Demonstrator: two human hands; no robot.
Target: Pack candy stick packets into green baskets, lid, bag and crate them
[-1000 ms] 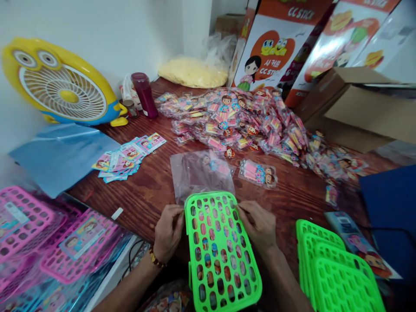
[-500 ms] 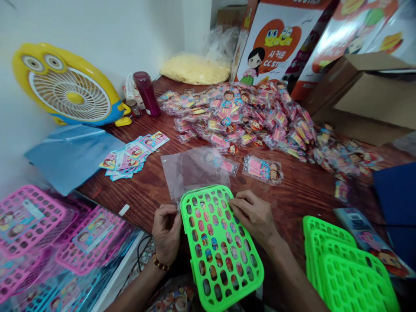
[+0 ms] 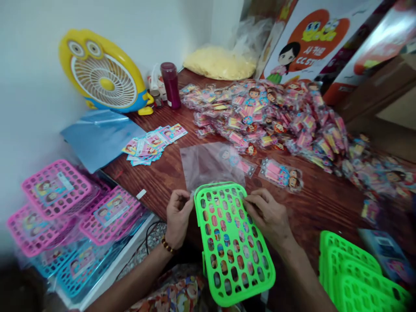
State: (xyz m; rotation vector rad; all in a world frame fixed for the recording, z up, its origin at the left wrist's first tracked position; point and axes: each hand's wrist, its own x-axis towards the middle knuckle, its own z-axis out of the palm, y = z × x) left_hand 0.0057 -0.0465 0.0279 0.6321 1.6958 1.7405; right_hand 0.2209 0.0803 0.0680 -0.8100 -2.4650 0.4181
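Note:
A green plastic basket [image 3: 232,242] with oval holes stands tilted in front of me, and colourful packets show through its holes. Its far end meets a clear plastic bag [image 3: 208,164] lying on the table. At the basket's upper left corner, my left hand [image 3: 178,216] is closed in a pinch on the bag's edge. My right hand [image 3: 269,216] has its fingers closed at the basket's upper right edge; whether bag film is also between them is hard to see. Beyond it lie small clear packets [image 3: 282,174] with pink sticks and cartoon figures.
A large heap of packets [image 3: 260,112] covers the table's back. Green baskets [image 3: 354,268] are stacked at right, pink baskets [image 3: 110,214] and blue ones [image 3: 81,264] at left. Printed cards [image 3: 152,145], a yellow fan [image 3: 104,78] and a dark red bottle [image 3: 170,86] stand or lie at back left.
The view has swung to the right-to-left shift of the scene, so everything appears further right. Both hands keep their places at the basket's upper corners.

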